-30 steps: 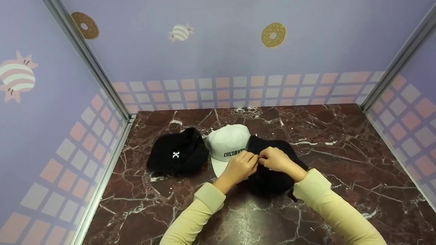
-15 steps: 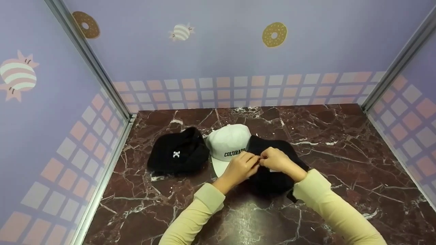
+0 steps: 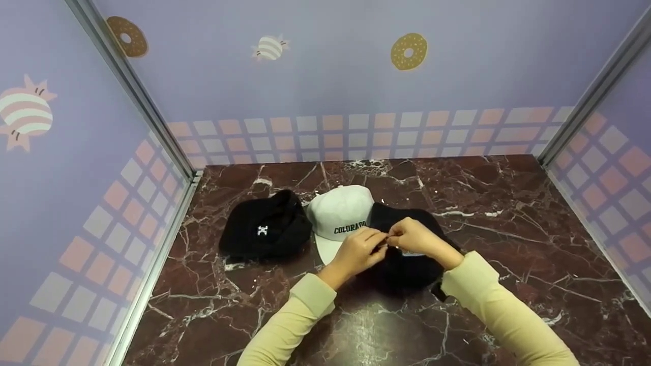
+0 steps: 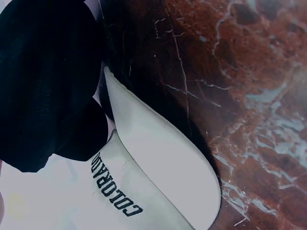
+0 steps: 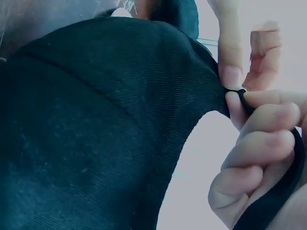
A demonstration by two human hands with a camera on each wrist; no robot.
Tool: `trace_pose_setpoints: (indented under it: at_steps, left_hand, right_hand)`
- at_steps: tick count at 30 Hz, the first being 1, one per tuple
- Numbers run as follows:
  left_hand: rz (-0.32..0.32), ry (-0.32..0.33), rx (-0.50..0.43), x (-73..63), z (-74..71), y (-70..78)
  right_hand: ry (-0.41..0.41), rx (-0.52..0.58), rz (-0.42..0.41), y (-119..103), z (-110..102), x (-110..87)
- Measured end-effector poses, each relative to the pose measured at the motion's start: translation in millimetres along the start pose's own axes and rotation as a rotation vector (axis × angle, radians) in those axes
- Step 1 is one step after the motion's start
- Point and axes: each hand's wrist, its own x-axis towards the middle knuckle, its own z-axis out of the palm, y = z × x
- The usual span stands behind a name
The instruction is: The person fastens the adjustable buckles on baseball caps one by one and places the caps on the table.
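Cap lettered COLORADO has, just right of it, a black baseball cap, probably light and soft, best held by the back strap, which the left hand and the right hand both pinch.

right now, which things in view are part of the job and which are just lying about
In use:
- black cap on the right, with its strap
- left hand and right hand, pinching it

Apparently just lying about:
- white COLORADO cap
- black cap with white logo
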Motion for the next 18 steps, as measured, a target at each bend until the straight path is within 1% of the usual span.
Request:
trace_pose_setpoints:
  at_steps: [3,5,10,18]
  left_hand:
    - [-0.015,0.006,-0.021,0.1,-1.6,-0.9]
    - [-0.021,0.006,-0.036,0.4,-2.2,-1.2]
    - [-0.025,-0.004,-0.049,1.4,-4.9,-1.3]
    - [-0.008,-0.003,-0.012,3.0,-5.4,-2.7]
  right_hand:
    - [-0.001,0.123,0.051,-0.9,-4.7,0.5]
    - [-0.003,0.162,0.056,0.3,-7.6,0.5]
    - [-0.025,0.184,0.040,3.6,-8.0,1.9]
    - [-0.031,0.225,-0.008,5.2,-3.2,4.7]
